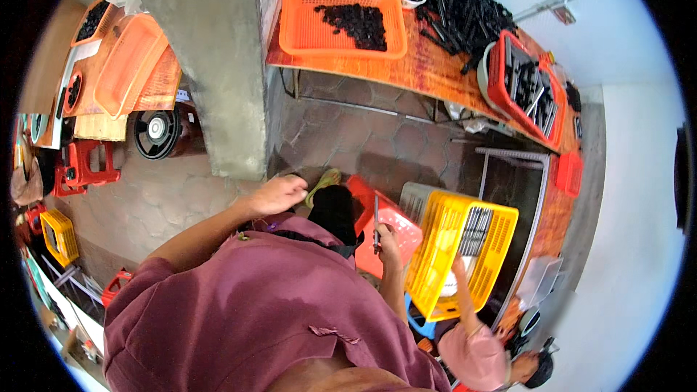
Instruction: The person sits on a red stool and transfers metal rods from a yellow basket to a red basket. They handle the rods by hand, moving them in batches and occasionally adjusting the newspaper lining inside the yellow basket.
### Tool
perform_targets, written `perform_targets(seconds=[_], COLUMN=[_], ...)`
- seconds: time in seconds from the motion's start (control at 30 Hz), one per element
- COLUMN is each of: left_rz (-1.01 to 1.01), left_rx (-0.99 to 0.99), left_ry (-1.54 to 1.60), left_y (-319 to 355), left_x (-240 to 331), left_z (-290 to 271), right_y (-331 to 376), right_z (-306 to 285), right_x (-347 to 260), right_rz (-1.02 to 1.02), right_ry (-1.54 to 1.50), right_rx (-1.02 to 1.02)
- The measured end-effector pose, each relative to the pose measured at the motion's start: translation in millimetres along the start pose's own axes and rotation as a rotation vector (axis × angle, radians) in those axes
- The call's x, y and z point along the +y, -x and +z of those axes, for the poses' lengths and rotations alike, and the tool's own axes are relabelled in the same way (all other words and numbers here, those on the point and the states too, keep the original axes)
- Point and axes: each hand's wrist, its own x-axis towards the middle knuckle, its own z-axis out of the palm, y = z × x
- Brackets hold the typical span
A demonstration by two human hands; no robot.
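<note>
My right hand (390, 245) is closed around a slim dark grey rod (376, 219), which points up and away from my fist. It is held over a red plastic stool (404, 231) beside a yellow crate (416, 276). Inside the crate lie rows of similar dark and silver rods (475, 231) and something white. A co-worker in a pink shirt (475, 359) reaches a hand (459, 267) into that crate. My left hand (282, 194) hangs in front of my body, its fingers curled inward, with nothing visible in it.
Ahead, a wooden table (421, 58) carries an orange basket (287, 18) of small black parts, a pile of black rods (454, 11) and a red crate (501, 83) of rods. A concrete pillar (218, 65) rises left of it. Red stools (91, 167) stand farther left.
</note>
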Motion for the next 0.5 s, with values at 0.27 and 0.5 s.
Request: perform_targets(seconds=[0.27,0.5], left_rz=[-0.113,-0.108], left_rx=[-0.043,0.093], left_ry=[0.201,0.767], left_y=[-306,-487], left_x=[163,252], left_z=[15,-3], right_y=[-132,-208], right_z=[-67,-85], right_x=[-301,-483], right_rz=[-0.222,-0.38], right_ry=[-0.119,-0.25], right_rx=[-0.389,-0.651])
